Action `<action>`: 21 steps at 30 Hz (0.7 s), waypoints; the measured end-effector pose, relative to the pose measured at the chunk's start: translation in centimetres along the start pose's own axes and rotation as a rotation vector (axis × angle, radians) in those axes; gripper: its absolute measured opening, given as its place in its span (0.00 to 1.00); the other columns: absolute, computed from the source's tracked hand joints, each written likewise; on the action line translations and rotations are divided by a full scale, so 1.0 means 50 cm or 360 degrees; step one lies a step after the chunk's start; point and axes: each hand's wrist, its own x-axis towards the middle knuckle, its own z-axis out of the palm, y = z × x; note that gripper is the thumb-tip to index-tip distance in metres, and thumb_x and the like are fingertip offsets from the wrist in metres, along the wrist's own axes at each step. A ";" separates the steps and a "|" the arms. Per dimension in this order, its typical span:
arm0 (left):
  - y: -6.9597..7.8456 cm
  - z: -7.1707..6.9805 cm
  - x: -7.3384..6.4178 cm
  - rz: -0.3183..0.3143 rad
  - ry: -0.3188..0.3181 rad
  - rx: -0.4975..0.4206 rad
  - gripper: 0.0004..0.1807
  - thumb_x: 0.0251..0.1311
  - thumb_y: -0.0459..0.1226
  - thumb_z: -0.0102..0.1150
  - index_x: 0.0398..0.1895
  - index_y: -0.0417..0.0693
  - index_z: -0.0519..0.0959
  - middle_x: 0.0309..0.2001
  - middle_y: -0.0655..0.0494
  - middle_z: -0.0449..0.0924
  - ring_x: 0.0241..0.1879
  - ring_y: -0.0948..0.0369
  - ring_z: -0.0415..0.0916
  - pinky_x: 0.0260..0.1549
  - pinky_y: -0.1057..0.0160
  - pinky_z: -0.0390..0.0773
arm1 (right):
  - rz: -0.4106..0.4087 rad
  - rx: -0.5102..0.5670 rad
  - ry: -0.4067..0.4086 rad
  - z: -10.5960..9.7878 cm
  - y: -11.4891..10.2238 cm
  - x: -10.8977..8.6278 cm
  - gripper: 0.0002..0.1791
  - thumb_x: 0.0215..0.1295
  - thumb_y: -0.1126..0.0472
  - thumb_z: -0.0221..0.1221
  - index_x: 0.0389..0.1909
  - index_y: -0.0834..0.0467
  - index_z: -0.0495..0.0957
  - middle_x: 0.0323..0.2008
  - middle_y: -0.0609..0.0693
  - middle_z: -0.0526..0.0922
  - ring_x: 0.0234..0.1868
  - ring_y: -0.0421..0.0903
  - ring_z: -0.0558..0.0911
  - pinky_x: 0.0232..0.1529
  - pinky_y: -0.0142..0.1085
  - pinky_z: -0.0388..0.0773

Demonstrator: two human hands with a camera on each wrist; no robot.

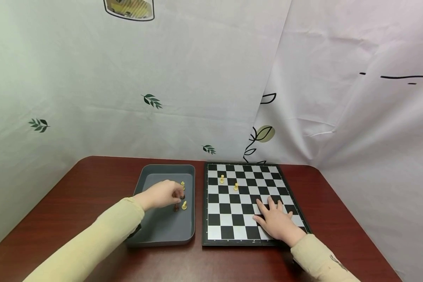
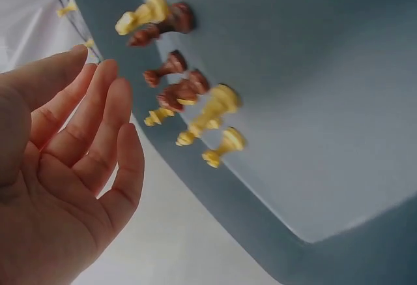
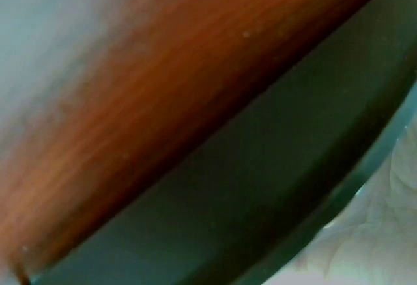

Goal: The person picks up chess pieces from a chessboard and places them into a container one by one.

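My left hand point(image 1: 165, 194) hovers over the grey tray point(image 1: 169, 233), its fingers gently bent. In the left wrist view, nothing shows between the fingers and thumb of that hand point(image 2: 85, 161). Close to the fingertips lie several chess pieces, among them a yellow one point(image 2: 225, 99), a brown one point(image 2: 171, 63) and a small yellow pawn point(image 2: 228, 145). My right hand point(image 1: 276, 221) rests palm down with spread fingers on the near right part of the chessboard point(image 1: 229, 221). Two yellow chess pieces, one farther left point(image 1: 222, 179) and one nearer point(image 1: 236, 187), stand on the board.
The tray sits left of the board, a narrow gap between them, both on a reddish-brown table point(image 1: 232, 264). A white patterned curtain point(image 1: 197, 78) hangs behind the table. In the right wrist view, a dark board edge point(image 3: 228, 187) and part of the palm point(image 3: 365, 246) appear blurred.
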 end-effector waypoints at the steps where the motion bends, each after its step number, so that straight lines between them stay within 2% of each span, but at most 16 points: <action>1: 0.003 -0.001 0.004 0.0003 0.0000 -0.0020 0.04 0.57 0.31 0.62 0.36 0.44 0.81 0.29 0.60 0.79 0.30 0.65 0.75 0.31 0.64 0.75 | 0.0000 -0.0001 0.0003 -0.001 0.000 0.000 0.33 0.67 0.44 0.51 0.68 0.57 0.62 0.67 0.71 0.57 0.64 0.78 0.56 0.48 0.77 0.55; 8: 0.029 -0.004 0.035 0.0019 -0.0005 -0.0124 0.05 0.58 0.32 0.61 0.38 0.43 0.81 0.31 0.60 0.79 0.31 0.66 0.74 0.34 0.64 0.75 | -0.0003 0.0000 0.0004 -0.002 0.000 -0.001 0.33 0.67 0.44 0.51 0.68 0.58 0.62 0.67 0.71 0.57 0.63 0.78 0.56 0.48 0.77 0.55; 13: 0.052 -0.007 0.058 0.0012 0.0006 -0.0166 0.06 0.59 0.33 0.61 0.38 0.43 0.81 0.29 0.60 0.78 0.29 0.66 0.72 0.30 0.65 0.74 | -0.0001 0.0001 -0.0001 -0.002 0.000 0.000 0.33 0.67 0.44 0.51 0.68 0.58 0.62 0.67 0.71 0.57 0.64 0.78 0.56 0.48 0.77 0.55; 21: 0.080 -0.017 0.108 -0.0016 0.0034 -0.0234 0.07 0.57 0.33 0.63 0.39 0.42 0.81 0.29 0.58 0.79 0.30 0.65 0.73 0.33 0.64 0.74 | 0.0004 -0.0002 -0.0018 0.000 0.002 0.000 0.34 0.68 0.43 0.50 0.68 0.57 0.62 0.67 0.71 0.56 0.64 0.78 0.55 0.48 0.77 0.54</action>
